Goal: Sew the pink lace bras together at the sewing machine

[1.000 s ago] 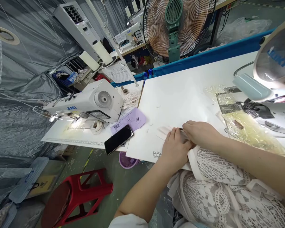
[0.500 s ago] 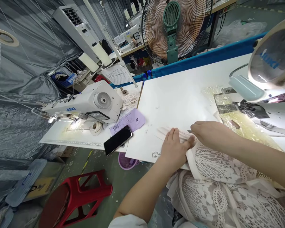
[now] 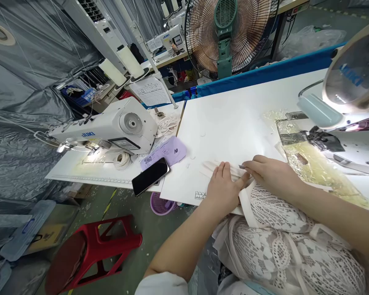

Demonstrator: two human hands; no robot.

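Across your white tabletop (image 3: 221, 123), your left hand (image 3: 224, 188) presses flat, thumb spread, on pale-pink fabric strips (image 3: 209, 166) beside cream lace fabric (image 3: 279, 213); your right hand (image 3: 269, 175) pinches a small grey metal tool (image 3: 242, 166) (only its tip shows).

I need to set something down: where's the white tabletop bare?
The white tabletop is mostly bare between the blue cloth and the right hand. Crowded: front edge, with left hand and lace fabric; left side, with phone and purple card.
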